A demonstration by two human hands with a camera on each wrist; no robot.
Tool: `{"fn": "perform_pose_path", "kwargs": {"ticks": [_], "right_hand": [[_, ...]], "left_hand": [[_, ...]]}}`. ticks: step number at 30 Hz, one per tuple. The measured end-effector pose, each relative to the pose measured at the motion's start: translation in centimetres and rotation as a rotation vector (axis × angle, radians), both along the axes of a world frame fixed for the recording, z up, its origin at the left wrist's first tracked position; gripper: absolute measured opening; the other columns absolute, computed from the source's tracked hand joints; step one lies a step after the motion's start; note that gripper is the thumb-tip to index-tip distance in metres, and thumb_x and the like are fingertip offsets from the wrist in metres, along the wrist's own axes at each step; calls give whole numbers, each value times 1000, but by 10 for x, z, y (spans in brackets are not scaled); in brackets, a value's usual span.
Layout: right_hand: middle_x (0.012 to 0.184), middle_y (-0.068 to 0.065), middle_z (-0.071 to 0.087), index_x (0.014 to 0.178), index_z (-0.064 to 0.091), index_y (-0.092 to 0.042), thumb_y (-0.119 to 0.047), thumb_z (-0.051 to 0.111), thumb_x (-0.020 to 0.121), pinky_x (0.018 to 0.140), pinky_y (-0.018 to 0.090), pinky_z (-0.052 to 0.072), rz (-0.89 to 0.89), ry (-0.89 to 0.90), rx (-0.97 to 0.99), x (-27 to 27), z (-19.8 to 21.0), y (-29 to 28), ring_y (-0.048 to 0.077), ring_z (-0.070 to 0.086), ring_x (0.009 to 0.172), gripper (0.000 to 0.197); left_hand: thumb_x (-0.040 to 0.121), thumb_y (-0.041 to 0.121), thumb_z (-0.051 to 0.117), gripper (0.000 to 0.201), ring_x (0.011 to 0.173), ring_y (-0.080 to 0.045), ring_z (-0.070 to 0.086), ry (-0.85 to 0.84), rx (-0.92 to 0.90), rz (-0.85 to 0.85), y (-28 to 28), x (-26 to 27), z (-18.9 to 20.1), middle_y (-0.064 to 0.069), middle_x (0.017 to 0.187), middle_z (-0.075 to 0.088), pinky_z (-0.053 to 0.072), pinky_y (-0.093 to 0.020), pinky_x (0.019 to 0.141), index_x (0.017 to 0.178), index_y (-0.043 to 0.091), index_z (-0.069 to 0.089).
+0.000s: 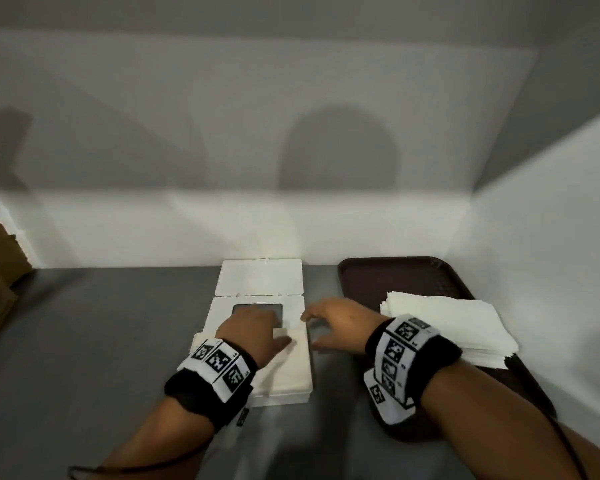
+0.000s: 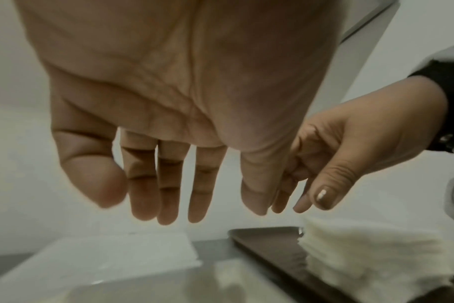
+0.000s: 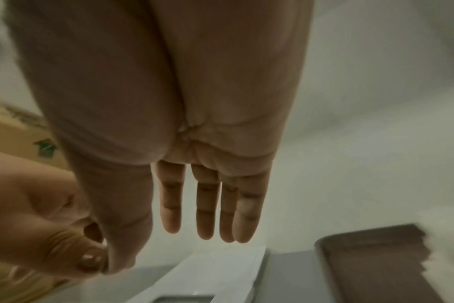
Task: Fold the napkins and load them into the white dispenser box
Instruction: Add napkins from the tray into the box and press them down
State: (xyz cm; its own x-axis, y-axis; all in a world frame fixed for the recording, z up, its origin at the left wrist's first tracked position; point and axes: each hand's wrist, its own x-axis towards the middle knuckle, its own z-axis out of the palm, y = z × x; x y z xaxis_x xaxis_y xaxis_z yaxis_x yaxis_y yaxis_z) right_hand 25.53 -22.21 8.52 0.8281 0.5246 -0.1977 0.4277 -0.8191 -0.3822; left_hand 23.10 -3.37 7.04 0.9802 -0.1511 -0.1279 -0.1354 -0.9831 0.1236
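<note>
White dispenser box [image 1: 293, 398], centre of the head view, lid [image 1: 259, 277] open flat behind, folded napkins [image 1: 291, 368] inside. Brown tray [image 1: 364, 275], right of frame, bearing a stack of unfolded napkins [image 1: 447, 323]. Left hand [image 1: 248, 332] over the box, fingers straight and relaxed, gripping nothing. Right hand [image 1: 340, 322] just beside the box's right edge, fingers extended, holding nothing. Wristbands [image 1: 397, 355] patterned with black-and-white markers; no legible writing.
</note>
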Motion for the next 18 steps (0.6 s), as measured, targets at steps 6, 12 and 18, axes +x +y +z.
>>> {"fn": "perform_pose_path", "kwargs": {"ticks": [6,12,18], "right_hand": [[116,1,64,117,64,-16,-25,71,83,89,23,42,-231,-75,61,10,22,-112,17,59,107,35],[115,2,64,111,64,-16,-18,71,81,86,22,42,-439,-94,79,13,5,-201,13,56,102,31],[132,1,51,129,53,-23,-22,69,82,103,37,43,-484,-71,-23,24,-18,-231,20,51,121,49]], "left_hand": [[87,53,54,42,109,-29,56,-19,-97,-180,-98,28,26,-10,116,59,46,-34,93,109,18,62],[87,43,56,26,102,-25,58,-64,-167,-303,-187,59,12,-4,107,61,43,-32,83,98,20,62],[91,34,52,37,125,-25,43,-52,-144,-299,-236,86,-13,-2,134,49,38,-35,103,125,20,54]]}}
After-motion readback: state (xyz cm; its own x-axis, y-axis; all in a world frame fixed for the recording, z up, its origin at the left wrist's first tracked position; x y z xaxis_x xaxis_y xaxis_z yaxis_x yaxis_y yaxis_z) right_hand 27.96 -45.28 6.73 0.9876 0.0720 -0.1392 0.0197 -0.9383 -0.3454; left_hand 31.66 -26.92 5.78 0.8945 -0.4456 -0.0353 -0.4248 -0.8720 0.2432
